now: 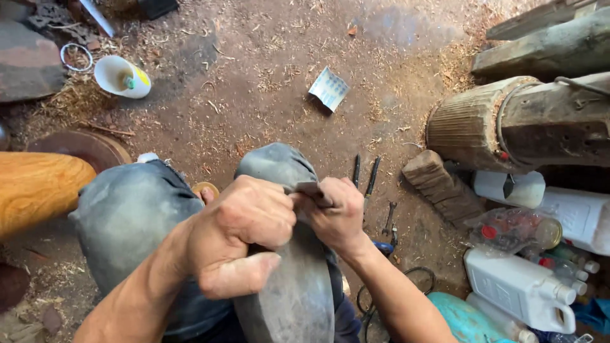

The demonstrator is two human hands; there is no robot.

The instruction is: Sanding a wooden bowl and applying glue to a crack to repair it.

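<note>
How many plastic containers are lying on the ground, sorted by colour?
White jugs: 3
Clear bottles: 1
Teal containers: 1
White cups: 1
Total: 6; a few more bottles at the right edge are too hidden to count.

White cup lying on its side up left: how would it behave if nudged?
The cup lies on its side with the mouth showing, so it would likely roll in an arc. It looks thin and light. Sawdust on the ground might stop it soon.
</note>
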